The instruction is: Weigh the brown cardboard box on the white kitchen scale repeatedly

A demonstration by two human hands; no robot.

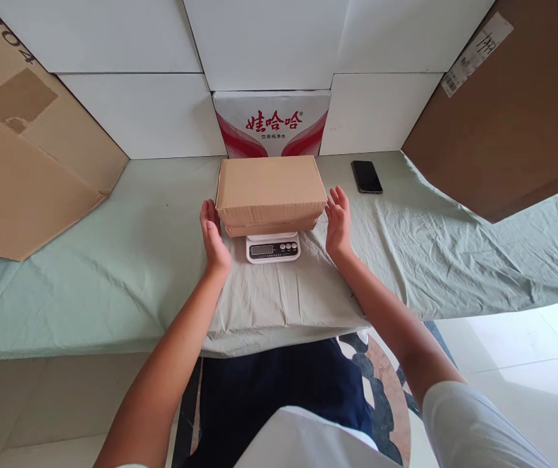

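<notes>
A closed brown cardboard box (272, 185) rests on a white kitchen scale (273, 249), whose front panel with a grey display and several buttons sticks out toward me. The box hides the scale's platform. At the box's left side is my left hand (214, 239), fingers stretched upward along the cardboard; I cannot tell whether it touches. My right hand (339, 222) is held upright by the right side, open with fingers slightly bent, its fingertips close to the box's edge. Neither hand is gripping the box.
A black phone (367, 177) lies on the green cloth (162, 260) to the right. Behind stands a white and red carton (273, 123) against white panels (137, 114). Large cardboard sheets flank the table, one left (39, 175) and one right (513, 123).
</notes>
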